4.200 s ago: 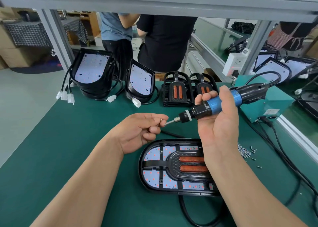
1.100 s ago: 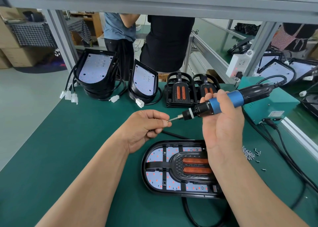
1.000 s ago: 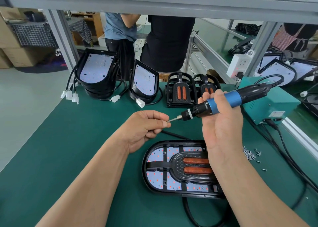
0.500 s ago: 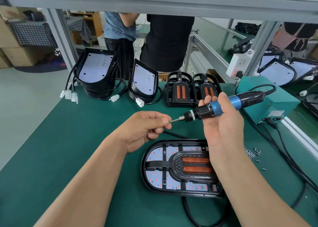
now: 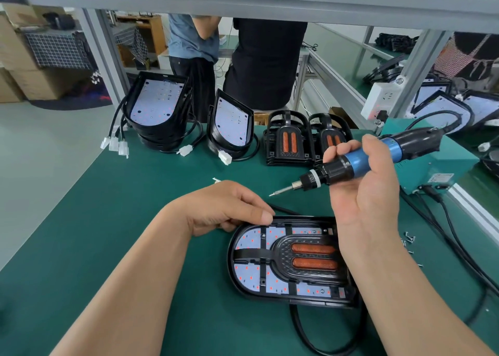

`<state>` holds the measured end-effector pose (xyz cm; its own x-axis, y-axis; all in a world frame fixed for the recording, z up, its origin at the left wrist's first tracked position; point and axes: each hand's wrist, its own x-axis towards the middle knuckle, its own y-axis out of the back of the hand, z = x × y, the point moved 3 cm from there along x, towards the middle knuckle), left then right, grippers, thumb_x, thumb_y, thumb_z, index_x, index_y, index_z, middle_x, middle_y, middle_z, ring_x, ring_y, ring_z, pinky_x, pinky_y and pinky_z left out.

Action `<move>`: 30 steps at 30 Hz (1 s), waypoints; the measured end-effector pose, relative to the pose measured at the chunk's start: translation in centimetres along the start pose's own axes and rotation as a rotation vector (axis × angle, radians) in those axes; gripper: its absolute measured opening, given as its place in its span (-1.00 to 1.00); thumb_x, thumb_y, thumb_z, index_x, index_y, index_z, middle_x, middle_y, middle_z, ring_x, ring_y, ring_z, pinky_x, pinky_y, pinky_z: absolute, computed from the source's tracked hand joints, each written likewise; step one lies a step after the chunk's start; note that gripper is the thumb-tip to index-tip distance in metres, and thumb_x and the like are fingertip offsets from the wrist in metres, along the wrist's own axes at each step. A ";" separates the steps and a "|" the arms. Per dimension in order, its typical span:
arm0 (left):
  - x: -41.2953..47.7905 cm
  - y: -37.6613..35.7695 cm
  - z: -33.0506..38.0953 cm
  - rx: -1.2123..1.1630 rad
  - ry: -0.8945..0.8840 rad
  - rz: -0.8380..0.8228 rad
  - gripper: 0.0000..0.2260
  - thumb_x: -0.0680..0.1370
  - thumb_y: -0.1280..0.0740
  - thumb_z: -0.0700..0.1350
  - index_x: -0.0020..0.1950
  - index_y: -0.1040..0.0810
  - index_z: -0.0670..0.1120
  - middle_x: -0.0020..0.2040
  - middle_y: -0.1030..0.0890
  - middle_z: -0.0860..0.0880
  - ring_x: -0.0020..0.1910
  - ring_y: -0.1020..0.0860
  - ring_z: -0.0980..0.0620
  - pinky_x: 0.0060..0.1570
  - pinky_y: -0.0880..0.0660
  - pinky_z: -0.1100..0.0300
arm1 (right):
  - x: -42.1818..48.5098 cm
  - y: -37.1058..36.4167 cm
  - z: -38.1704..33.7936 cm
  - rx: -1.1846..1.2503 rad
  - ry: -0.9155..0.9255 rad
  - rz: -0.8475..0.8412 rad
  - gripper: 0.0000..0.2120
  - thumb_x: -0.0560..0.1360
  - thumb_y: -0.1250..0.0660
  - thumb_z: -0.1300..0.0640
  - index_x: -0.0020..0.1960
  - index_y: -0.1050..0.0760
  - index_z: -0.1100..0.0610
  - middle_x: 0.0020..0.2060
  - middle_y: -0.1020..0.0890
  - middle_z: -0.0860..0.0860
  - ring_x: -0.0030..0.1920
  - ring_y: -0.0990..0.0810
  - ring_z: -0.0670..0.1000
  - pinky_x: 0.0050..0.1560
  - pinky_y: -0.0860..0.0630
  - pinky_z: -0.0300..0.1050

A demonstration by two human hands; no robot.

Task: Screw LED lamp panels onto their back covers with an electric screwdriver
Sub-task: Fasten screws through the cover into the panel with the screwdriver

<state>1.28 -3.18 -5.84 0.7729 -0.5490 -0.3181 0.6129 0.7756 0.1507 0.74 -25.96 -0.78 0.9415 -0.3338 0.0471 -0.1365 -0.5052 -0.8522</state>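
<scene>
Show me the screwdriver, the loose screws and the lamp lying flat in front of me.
Screwdriver (image 5: 357, 165): head view, blue body.
Screws (image 5: 410, 239): head view, one of the scattered screws.
Lamp (image 5: 280, 257): head view, black centre housing.

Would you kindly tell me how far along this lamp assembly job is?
Done: unclear; the stacked lamp units behind may be finished. In hand: the left hand rests on the lamp's back cover while the right hand holds the electric screwdriver in the air. Left: driving in the loose screws alongside.

An assembly workshop: a green-matted counter (image 5: 108, 220) under an aluminium frame (image 5: 105, 56), stacked lamp housings (image 5: 159, 112), loose screws (image 5: 409, 241), a teal power box (image 5: 437, 166), cardboard boxes (image 5: 40, 83) behind.
</scene>
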 end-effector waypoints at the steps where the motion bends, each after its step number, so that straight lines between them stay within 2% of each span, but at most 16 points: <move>1: 0.0 0.0 0.0 0.038 0.002 0.014 -0.62 0.34 -0.60 0.08 0.08 -0.78 -0.08 -0.14 -0.61 -0.11 -0.34 -0.33 0.07 -0.43 -0.20 0.29 | -0.1 -0.1 0.0 -0.001 -0.003 -0.020 -0.89 0.64 -0.38 0.26 0.10 -0.46 0.18 -0.21 -0.55 0.06 -0.25 -0.57 0.03 -0.04 -0.62 0.02; 4: 0.4 0.1 -0.3 0.093 -0.002 0.081 -0.67 0.32 -0.59 0.10 -0.01 -0.78 -0.04 -0.21 -0.57 -0.05 -0.37 -0.33 0.09 -0.41 -0.21 0.27 | -0.7 -0.7 -0.1 -0.036 -0.010 -0.101 -0.92 0.66 -0.37 0.21 0.08 -0.47 0.13 -0.21 -0.53 0.02 -0.27 -0.53 -0.01 -0.09 -0.59 -0.05; 7: 0.6 0.1 -0.4 0.095 -0.035 0.119 -0.74 0.37 -0.57 0.07 -0.03 -0.78 -0.05 -0.28 -0.62 0.06 -0.40 -0.36 0.15 -0.43 -0.21 0.28 | -1.3 -1.4 -0.1 -0.098 -0.007 -0.201 -0.98 0.68 -0.32 0.20 0.08 -0.48 0.10 -0.22 -0.50 -0.01 -0.29 -0.50 -0.03 -0.14 -0.58 -0.08; 12: 0.8 0.8 -0.6 0.070 -0.065 0.233 -0.81 0.39 -0.55 0.01 -0.08 -0.77 -0.05 -0.29 -0.67 0.16 -0.44 -0.36 0.21 -0.46 -0.23 0.33 | -2.1 -2.1 0.1 -0.165 -0.024 -0.356 -0.92 0.66 -0.26 0.22 0.11 -0.48 0.08 -0.22 -0.46 -0.01 -0.30 -0.46 -0.04 -0.16 -0.55 -0.10; 16: 0.9 1.0 -0.6 0.021 -0.070 0.275 -0.82 0.39 -0.55 -0.03 -0.10 -0.76 -0.09 -0.29 -0.68 0.14 -0.45 -0.39 0.22 -0.48 -0.23 0.34 | -2.8 -2.7 0.5 -0.215 -0.042 -0.455 -0.87 0.60 -0.24 0.23 0.10 -0.47 0.06 -0.27 -0.44 -0.02 -0.34 -0.44 -0.03 -0.21 -0.52 -0.11; 21: 0.9 1.0 -0.6 0.022 -0.059 0.278 -0.80 0.40 -0.55 -0.02 -0.06 -0.76 -0.12 -0.27 -0.69 0.14 -0.42 -0.42 0.22 -0.46 -0.23 0.32 | -3.6 -3.1 1.1 -0.279 -0.072 -0.538 -0.81 0.48 -0.35 0.16 0.09 -0.51 0.06 -0.30 -0.44 -0.02 -0.37 -0.43 -0.01 -0.26 -0.50 -0.08; 30: 0.8 0.9 -0.5 0.007 -0.071 0.277 -0.87 0.44 -0.56 -0.06 -0.08 -0.77 -0.09 -0.32 -0.64 0.13 -0.47 -0.40 0.24 -0.50 -0.23 0.36 | -4.1 -3.4 1.3 -0.324 -0.127 -0.627 -0.81 0.47 -0.33 0.22 0.07 -0.53 0.06 -0.32 -0.44 -0.01 -0.42 -0.42 -0.01 -0.28 -0.50 -0.08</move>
<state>2.42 -2.76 -6.39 0.9204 -0.3371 -0.1980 0.3779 0.8969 0.2296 -2.25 -21.81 1.27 0.8987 0.1818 0.3991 0.3754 -0.7893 -0.4858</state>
